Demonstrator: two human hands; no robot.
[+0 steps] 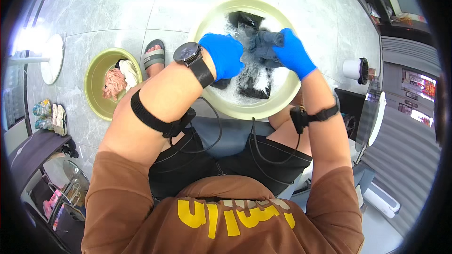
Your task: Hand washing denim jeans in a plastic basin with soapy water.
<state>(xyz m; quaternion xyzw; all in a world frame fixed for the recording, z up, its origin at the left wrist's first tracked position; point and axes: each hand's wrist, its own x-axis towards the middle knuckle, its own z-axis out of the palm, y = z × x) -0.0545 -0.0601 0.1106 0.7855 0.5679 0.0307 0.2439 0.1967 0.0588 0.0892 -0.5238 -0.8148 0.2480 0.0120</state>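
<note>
A large pale yellow-green basin (247, 113) on the floor holds sudsy water and dark wet garments (255, 86). My left hand (224, 56), in a blue glove, is over the basin's left side with its fingers curled; whether cloth is inside them is hidden. On the right, my right hand (293, 51), also gloved in blue, grips a bunched dark wet garment (266, 42). That cloth stretches from the right hand toward the middle of the basin, above and in the foam. A black watch sits on my left wrist.
A smaller green basin (92, 95) with pink cloth (114, 83) and white cloth (129, 72) stands at the left. Further left are a white round stand base (55, 59) and shoes (60, 118) by a dark bench (39, 155). A white bin (351, 69) stands at the right.
</note>
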